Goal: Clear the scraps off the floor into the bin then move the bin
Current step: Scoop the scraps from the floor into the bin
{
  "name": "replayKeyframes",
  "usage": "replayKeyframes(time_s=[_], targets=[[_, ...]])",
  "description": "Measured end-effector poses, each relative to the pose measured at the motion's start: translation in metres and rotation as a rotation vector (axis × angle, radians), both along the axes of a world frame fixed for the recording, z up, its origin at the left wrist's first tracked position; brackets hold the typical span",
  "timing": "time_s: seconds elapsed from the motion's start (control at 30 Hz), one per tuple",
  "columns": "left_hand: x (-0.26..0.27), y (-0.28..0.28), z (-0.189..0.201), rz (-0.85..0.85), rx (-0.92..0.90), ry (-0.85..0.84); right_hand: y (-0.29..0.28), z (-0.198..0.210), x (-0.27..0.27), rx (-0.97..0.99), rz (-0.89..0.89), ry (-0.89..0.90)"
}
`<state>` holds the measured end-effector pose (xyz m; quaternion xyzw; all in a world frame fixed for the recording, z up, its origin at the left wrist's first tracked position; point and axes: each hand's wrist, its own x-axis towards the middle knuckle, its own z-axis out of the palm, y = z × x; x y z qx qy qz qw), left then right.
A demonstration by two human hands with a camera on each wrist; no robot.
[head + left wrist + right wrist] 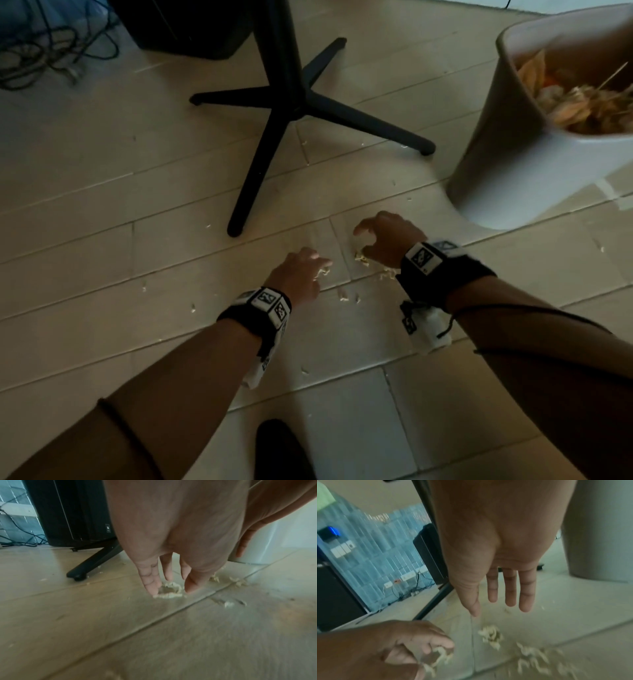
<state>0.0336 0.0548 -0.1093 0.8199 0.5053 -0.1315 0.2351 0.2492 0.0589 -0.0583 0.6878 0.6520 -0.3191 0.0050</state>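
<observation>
Pale shredded scraps lie on the light tiled floor. My left hand [317, 267] has its fingers curled down on a small clump of scraps [169, 591], pinching it between thumb and fingertips [443, 646]. My right hand [359, 241] hovers just to the right with fingers spread and holds nothing. Below it lie a second clump [490, 635] and a loose trail of scraps [537, 661]. The white bin [513, 171] stands at the right, beyond my right hand, with dry brownish waste [575, 102] inside.
A black table base [284, 102] with splayed legs stands just beyond the hands. Behind it sit a black box [185, 31] and tangled cables [51, 51]. Small stray scraps [193, 308] dot the tiles. A dark shoe [281, 452] is at the bottom.
</observation>
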Motion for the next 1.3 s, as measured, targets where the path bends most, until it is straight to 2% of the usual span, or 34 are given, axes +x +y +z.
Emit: replayKeyframes(time_s=[0.17, 0.27, 0.4, 0.5, 0.6, 0.73, 0.8, 1.03, 1.2, 1.3], targets=[[-0.015, -0.023, -0.018, -0.007, 0.215, -0.137, -0.016, -0.032, -0.019, 0.008, 0.047, -0.021], [-0.023, -0.027, -0.026, -0.021, 0.279, -0.218, -0.027, -0.044, -0.026, 0.084, 0.071, -0.059], [-0.018, -0.020, -0.017, 0.045, 0.174, -0.234, -0.032, -0.050, -0.020, 0.151, 0.023, -0.062], [-0.007, -0.011, -0.009, 0.158, 0.114, -0.246, -0.034, -0.050, -0.010, 0.126, -0.060, 0.002], [0.013, 0.000, -0.002, 0.236, 0.091, -0.328, -0.038, -0.049, 0.000, 0.134, -0.204, 0.074], [0.051, 0.018, 0.008, 0.247, 0.076, -0.440, -0.044, -0.047, 0.025, 0.140, -0.434, 0.148], [0.072, 0.029, 0.011, 0.216, 0.088, -0.462, -0.049, -0.046, 0.037, 0.105, -0.468, 0.160], [0.114, 0.061, -0.006, 0.023, 0.121, -0.359, -0.067, -0.056, 0.036, 0.082, -0.386, 0.168], [0.120, 0.063, -0.014, -0.092, 0.206, -0.229, -0.070, -0.060, 0.027, 0.134, -0.316, 0.106], [0.116, 0.057, -0.008, -0.117, 0.183, -0.198, -0.072, -0.059, 0.022, 0.135, -0.261, 0.036]])
